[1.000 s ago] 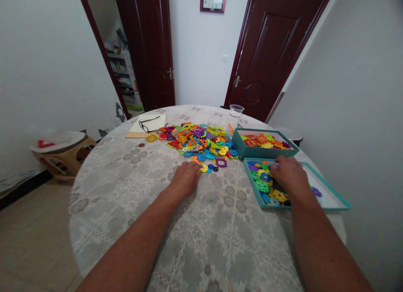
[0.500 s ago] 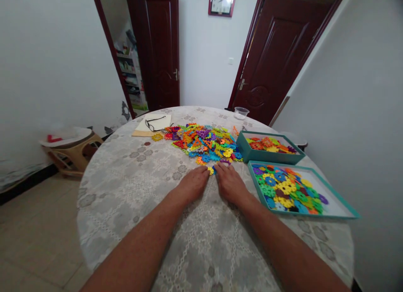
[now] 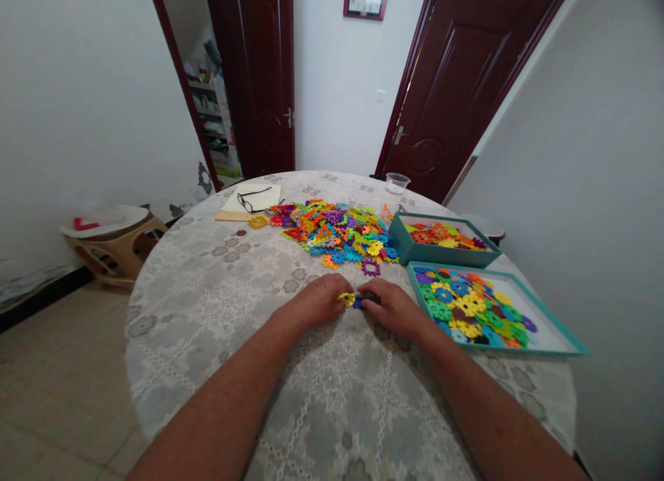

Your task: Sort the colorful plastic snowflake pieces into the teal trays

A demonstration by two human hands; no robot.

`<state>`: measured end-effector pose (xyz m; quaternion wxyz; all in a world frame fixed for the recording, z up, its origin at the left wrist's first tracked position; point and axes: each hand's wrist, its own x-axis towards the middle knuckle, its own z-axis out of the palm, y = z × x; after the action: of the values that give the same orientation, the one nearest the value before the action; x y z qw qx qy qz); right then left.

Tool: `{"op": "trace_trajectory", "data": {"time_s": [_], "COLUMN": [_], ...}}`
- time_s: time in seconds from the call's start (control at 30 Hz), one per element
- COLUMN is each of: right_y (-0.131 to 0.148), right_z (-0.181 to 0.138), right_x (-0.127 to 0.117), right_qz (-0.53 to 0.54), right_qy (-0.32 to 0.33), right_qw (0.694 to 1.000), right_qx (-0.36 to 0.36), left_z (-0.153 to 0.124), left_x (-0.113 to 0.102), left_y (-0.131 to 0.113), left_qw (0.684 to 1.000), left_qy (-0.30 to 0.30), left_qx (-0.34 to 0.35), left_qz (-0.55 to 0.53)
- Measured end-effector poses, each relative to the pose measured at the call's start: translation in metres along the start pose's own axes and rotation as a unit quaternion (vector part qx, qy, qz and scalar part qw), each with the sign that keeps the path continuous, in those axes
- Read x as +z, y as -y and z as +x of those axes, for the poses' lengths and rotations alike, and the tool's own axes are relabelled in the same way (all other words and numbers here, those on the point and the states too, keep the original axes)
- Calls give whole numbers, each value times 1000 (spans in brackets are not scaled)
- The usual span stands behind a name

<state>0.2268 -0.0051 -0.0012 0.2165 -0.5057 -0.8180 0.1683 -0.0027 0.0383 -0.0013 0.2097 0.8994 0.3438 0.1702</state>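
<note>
My left hand [image 3: 326, 297] is closed, with its fingertips on a yellow flower-shaped plastic piece [image 3: 347, 300]. Facing it, my right hand [image 3: 390, 302] pinches a blue plastic piece [image 3: 358, 304]; something dark shows by its fingers too. The yellow and blue pieces meet between the hands, though I cannot tell whether they are locked together. Just beyond the fingertips lies a purple square frame piece [image 3: 370, 267]. Behind it spreads a heap of mixed-colour interlocking pieces [image 3: 332, 232].
Right of my hands, a shallow teal-edged tray [image 3: 550, 322] holds flower-shaped pieces, and a deeper teal box [image 3: 446, 256] behind it holds more. Glasses [image 3: 249, 203] rest on paper [image 3: 264, 197] at the far left. A clear plastic tub [image 3: 397, 183] stands on the far edge of the patterned tablecloth [image 3: 207, 315].
Both hands have drawn back a little toward me with the yellow and blue pieces. The purple square piece, partly covered before, now shows whole.
</note>
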Motion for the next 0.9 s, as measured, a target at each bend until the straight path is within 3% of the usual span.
{"op": "trace_trajectory", "data": {"time_s": [0.1, 0.3, 0.5, 0.8, 0.9], "right_y": [-5, -2, -4, -5, 6], "right_z": [0, 1, -2, 3, 4], "right_x": [-1, 0, -5, -3, 2], "right_qz": [-16, -41, 17, 143, 107], "right_qy": [-3, 28, 31, 47, 64], "right_qw": [999, 995, 988, 976, 981], "right_qx": [49, 88, 153, 156, 148], "left_z": [-1, 1, 5, 4, 4], "left_x": [-2, 2, 6, 11, 13], "left_y": [1, -3, -6, -1, -1], "left_qw": [999, 994, 992, 993, 992], "left_qy": [-12, 19, 14, 16, 10], "left_qx": [-22, -73, -99, -83, -87], "left_qz": [30, 82, 81, 86, 87]}}
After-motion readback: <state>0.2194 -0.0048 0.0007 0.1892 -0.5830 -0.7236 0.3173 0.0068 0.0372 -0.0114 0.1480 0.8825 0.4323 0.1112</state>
